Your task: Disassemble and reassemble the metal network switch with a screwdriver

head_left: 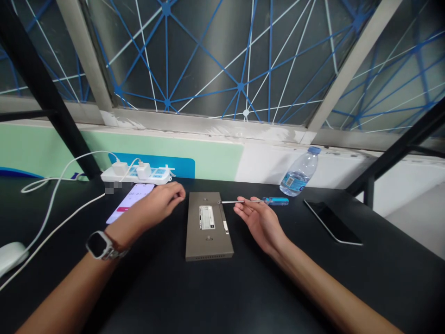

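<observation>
A flat grey-brown metal case (pixel 216 246) lies on the black table, with a white label (pixel 207 217) and keyhole slots on its upper face. In my right hand (pixel 260 222), at the case's right side, is a screwdriver (pixel 276 201) with a clear blue handle. Its shaft lies across my fingers and points left, the tip at the case's upper right edge. My left hand (pixel 165 202) is beside the case's left edge, apart from it, with the fingers curled in. Whatever it may hold is hidden. A watch (pixel 99 245) is on the left wrist.
Under my left forearm lies a lit phone (pixel 130 204). Behind it stands a white power strip (pixel 153 175) with plugged chargers and cables. A water bottle (pixel 299 174) leans at the back right, near a dark phone (pixel 332 222). A white object (pixel 12 257) sits far left.
</observation>
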`<state>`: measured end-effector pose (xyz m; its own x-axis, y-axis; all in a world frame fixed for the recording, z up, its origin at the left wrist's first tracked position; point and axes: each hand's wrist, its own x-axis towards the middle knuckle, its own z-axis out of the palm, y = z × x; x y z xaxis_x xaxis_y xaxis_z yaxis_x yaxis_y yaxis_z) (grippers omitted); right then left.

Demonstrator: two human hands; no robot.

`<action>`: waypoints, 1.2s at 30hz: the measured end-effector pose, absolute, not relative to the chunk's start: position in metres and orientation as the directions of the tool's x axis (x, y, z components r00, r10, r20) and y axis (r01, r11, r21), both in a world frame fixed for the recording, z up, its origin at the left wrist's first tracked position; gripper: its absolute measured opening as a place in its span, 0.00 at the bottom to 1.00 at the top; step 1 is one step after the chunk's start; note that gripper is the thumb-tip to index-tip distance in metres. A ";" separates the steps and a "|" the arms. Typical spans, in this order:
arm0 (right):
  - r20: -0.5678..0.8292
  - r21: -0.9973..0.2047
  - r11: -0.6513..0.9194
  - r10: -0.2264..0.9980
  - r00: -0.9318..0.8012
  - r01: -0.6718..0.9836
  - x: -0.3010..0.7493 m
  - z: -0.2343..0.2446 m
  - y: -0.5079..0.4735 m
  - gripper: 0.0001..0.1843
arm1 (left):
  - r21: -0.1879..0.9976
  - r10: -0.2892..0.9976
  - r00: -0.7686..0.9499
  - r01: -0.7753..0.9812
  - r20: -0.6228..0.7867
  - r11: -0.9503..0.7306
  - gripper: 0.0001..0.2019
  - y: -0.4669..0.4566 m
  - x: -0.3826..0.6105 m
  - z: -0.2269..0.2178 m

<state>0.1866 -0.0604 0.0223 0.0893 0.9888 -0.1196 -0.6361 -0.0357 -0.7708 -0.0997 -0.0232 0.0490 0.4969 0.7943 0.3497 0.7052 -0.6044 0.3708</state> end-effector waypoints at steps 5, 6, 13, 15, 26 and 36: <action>-0.111 -0.805 -0.036 0.990 0.091 -0.593 0.188 0.023 -0.061 0.17 | 0.329 0.930 0.334 0.870 0.154 -0.367 0.06 0.000 -0.147 0.021; -0.113 -0.811 -0.041 0.990 0.088 -0.584 0.188 0.023 -0.061 0.17 | 0.332 0.938 0.318 0.878 0.135 -0.345 0.06 0.002 -0.151 0.016; -0.093 -0.842 -0.044 0.994 0.064 -0.538 0.186 0.022 -0.062 0.15 | 0.341 0.952 0.306 0.894 0.005 -0.289 0.06 0.000 -0.146 0.025; -0.087 -0.858 -0.047 0.995 0.055 -0.511 0.188 0.025 -0.061 0.14 | 0.346 0.925 0.368 0.858 0.100 -0.379 0.06 -0.006 -0.131 0.031; 0.120 -0.764 0.136 0.990 -0.068 0.630 0.227 0.029 -0.048 0.12 | 0.547 0.848 0.482 0.658 0.222 -0.517 0.25 -0.047 -0.039 -0.004; -0.009 -0.067 0.009 1.000 -0.010 0.998 0.218 0.027 -0.061 0.10 | 0.518 0.963 0.250 0.814 0.098 -0.264 0.41 -0.050 -0.041 0.003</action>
<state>0.2178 -0.0612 0.0270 -0.0096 0.9999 -0.0093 0.9977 0.0089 -0.0672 -0.0415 -0.0495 0.0027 0.2500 0.9633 0.0979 0.8139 -0.2638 0.5176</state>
